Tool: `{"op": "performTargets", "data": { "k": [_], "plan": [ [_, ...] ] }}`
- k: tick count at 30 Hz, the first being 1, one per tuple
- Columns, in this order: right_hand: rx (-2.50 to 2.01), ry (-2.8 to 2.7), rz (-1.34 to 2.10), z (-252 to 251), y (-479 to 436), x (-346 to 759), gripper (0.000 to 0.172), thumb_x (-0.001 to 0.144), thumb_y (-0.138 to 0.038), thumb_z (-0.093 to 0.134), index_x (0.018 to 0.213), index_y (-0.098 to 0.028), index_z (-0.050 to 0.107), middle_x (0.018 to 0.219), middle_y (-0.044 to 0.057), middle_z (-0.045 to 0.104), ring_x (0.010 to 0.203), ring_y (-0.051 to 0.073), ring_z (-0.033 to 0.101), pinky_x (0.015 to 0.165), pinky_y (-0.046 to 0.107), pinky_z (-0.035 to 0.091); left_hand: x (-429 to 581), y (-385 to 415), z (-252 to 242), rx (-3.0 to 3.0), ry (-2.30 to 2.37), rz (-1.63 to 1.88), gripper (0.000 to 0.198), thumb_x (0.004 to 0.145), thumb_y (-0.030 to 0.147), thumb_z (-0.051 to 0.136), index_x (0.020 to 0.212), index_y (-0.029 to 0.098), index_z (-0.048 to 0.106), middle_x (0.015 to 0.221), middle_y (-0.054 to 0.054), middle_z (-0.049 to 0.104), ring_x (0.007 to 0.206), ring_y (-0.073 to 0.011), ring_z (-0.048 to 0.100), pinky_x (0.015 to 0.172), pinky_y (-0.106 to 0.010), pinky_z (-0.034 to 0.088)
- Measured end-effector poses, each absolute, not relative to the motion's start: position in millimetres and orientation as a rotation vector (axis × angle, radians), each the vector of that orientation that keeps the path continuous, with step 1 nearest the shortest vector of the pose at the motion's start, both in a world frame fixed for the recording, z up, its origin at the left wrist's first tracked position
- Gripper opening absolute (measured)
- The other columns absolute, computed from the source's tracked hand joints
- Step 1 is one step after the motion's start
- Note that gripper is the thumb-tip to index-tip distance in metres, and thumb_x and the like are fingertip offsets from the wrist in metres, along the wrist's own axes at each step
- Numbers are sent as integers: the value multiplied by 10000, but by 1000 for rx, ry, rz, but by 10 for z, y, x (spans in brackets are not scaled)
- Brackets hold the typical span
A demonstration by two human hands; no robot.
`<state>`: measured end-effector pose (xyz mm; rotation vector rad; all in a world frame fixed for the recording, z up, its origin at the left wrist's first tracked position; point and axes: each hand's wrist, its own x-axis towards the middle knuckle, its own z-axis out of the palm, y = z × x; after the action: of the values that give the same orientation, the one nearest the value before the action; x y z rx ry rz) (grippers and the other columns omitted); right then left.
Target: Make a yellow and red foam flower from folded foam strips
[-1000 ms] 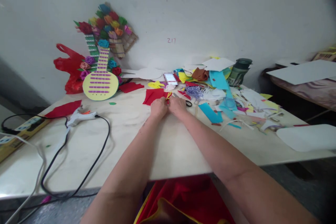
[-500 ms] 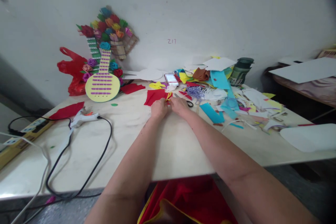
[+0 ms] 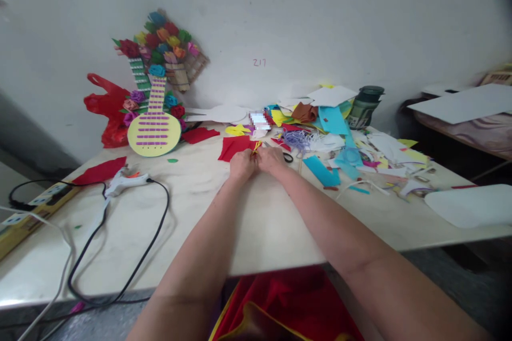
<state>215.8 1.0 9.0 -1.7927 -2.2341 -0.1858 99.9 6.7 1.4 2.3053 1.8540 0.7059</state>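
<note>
My left hand (image 3: 242,164) and my right hand (image 3: 271,159) are pressed together at the middle of the white table (image 3: 192,208), both pinching a small yellow and red paper piece (image 3: 256,146) that pokes up between the fingertips. A red paper sheet (image 3: 234,146) lies flat just behind my left hand. Black-handled scissors (image 3: 286,157) lie right beside my right hand. How the piece is folded is hidden by my fingers.
A glue gun (image 3: 122,182) with a black cord (image 3: 132,256) lies at the left, near a power strip (image 3: 28,208). A paper guitar (image 3: 152,127) and paper flowers (image 3: 166,42) lean on the wall. Coloured paper scraps (image 3: 352,154) and a green bottle (image 3: 364,107) crowd the right.
Both hands stay closed together on the small paper piece, almost in the same spot. The view has shifted slightly.
</note>
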Motion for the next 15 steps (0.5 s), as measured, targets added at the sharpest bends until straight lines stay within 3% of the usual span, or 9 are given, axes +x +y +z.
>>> {"op": "performTargets", "data": {
  "k": [9, 15],
  "plan": [
    [-1645, -2249, -118, 20, 73, 2310, 307, 857, -235, 374, 1017, -164, 626, 968, 112, 677, 890, 230, 603, 699, 301, 389, 977, 100, -45, 2278, 1757, 802, 290, 825, 220, 411, 992, 151, 638, 913, -134, 676, 869, -254, 612, 707, -311, 426],
    [-1683, -2172, -77, 17, 73, 2287, 331, 894, -276, 342, 1090, -186, 593, 1021, 105, 668, 911, 228, 600, 707, 302, 388, 905, 119, -55, 1952, 1444, 1068, 329, 749, 259, 519, 1027, 127, 635, 714, -62, 661, 701, -188, 598, 655, -273, 437]
  ]
}}
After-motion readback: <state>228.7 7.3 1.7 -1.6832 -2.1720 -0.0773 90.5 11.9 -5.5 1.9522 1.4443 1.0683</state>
